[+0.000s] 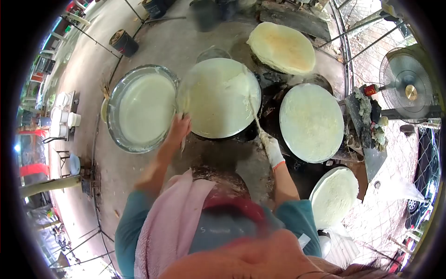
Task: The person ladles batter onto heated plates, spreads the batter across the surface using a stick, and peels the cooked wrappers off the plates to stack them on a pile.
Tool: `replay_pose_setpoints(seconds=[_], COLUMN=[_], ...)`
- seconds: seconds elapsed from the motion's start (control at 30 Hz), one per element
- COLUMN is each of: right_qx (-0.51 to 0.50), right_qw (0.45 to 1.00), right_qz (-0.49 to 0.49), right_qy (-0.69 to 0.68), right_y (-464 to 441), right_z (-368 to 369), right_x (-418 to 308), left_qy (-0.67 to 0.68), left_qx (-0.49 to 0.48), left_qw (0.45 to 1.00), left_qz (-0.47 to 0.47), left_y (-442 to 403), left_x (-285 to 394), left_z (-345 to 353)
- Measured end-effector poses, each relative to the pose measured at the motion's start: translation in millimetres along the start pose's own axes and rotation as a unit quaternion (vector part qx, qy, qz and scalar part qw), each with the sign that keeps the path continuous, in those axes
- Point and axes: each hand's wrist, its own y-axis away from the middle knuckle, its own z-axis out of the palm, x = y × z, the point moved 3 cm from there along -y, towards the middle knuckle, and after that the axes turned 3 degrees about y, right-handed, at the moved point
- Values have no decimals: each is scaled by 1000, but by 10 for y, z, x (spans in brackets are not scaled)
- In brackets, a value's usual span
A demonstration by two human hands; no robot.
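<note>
My left hand (182, 126) is bare and closed around a thin, blurred stick-like tool between the batter basin and the round griddle; its far end is hard to make out. The wide metal basin (113, 122) of pale batter (146, 108) lies to its left. A thin pale layer covers the griddle (218, 100) ahead. My right hand (271, 148), in a white glove with an orange cuff, grips a long thin stick (253, 108). That stick reaches onto the griddle's right edge, where the layer looks uneven.
Right of the griddle is another round pan (312, 123) with a pale sheet. A stack of flat rounds (282, 48) sits at the back, and another pale round (334, 197) at lower right. A fan (409, 86) stands far right; a dark bucket (124, 43) is back left.
</note>
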Motion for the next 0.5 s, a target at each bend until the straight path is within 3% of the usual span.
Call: replay_pose_setpoints(seconds=[0.03, 0.1, 0.23, 0.27, 0.3, 0.37, 0.4, 0.47, 0.5], right_qx=[-21, -50, 84, 131, 126, 81, 80, 77, 112], right_qw=[999, 993, 985, 988, 990, 994, 991, 983, 984], right_qz=[30, 103, -142, -75, -64, 63, 34, 126, 58], right_qy=[9, 43, -58, -42, -21, -47, -105, -105, -123], right_y=[20, 417, 498, 637, 647, 854, 688, 665, 679], right_z=[13, 161, 217, 309, 493, 1004, 1215, 1355, 1387], right_x=[7, -283, 108, 192, 317, 225, 481, 460, 397], left_qy=[90, 102, 141, 143, 60, 138, 176, 191, 203], left_qx=[-20, -86, -185, -208, -248, -250, -248, -220, -224], left_qw=[995, 991, 972, 966, 965, 953, 944, 939, 932], left_qz=[-46, -16, -44, -57, -63, -106, -129, -185, -202], left_y=[-178, -600, -1179, -1203, -1160, -912, -762, -564, -489], left_x=[229, 453, 406, 372, 343, 345, 348, 346, 330], left_z=[165, 366, 742, 784, 767, 742, 710, 590, 499])
